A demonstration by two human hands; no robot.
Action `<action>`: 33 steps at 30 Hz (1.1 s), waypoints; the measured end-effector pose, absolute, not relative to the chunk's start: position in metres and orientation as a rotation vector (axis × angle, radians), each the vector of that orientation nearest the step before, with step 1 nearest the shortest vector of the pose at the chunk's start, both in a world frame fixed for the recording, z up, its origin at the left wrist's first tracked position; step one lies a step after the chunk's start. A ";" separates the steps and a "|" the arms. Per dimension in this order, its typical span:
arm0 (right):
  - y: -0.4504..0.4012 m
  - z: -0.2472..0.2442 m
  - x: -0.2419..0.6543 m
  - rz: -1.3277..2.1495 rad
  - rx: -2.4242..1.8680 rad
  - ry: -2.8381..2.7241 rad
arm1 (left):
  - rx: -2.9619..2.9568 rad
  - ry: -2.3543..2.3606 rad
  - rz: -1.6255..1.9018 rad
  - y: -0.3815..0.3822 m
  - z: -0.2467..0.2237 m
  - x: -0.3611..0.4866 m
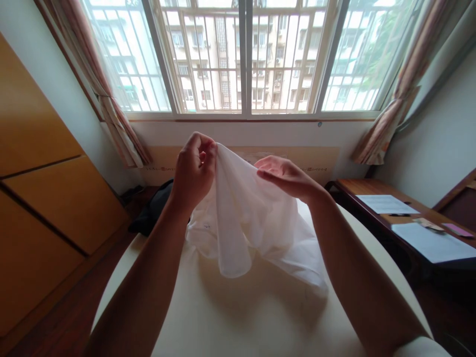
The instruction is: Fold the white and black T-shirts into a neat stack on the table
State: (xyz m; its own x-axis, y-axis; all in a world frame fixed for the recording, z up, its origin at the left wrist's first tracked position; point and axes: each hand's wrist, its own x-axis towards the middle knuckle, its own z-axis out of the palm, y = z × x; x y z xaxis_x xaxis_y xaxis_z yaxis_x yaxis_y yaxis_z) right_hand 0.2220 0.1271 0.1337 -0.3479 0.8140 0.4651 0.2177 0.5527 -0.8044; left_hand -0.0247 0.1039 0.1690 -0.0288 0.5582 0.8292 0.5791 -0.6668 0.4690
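A thin white garment point(238, 218), perhaps a shirt, hangs in folds above the round pale table. Its lower parts rest on the tabletop, and a small dark mark shows on its left side. My left hand point(195, 168) pinches the raised upper edge between thumb and fingers. Farther along that sloping edge, my right hand point(284, 173) holds the fabric loosely, with its thumb in front and its fingertips partly hidden by the cloth. The folds hide the garment's exact shape.
The round table point(238, 322) has a curved edge on both sides. On the right stands a wooden desk point(366, 186) with papers point(386, 204) and a pen. Behind the left forearm is a black item point(150, 213). A wooden cabinet point(44, 198) stands left; a barred window point(241, 59) lies ahead.
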 end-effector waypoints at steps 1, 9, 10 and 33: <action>0.121 0.134 0.219 0.932 -0.800 -1.999 | -2.169 -1.260 -1.866 0.103 0.170 -0.025; 0.132 0.123 0.207 0.940 -0.851 -1.790 | -2.091 -1.342 -1.898 0.112 0.173 -0.039; 0.132 0.127 0.207 0.885 -0.803 -1.686 | -2.115 -1.399 -1.863 0.113 0.172 -0.040; 0.108 0.158 0.229 0.121 -1.022 -1.530 | -2.163 -1.427 -1.539 0.087 0.176 -0.021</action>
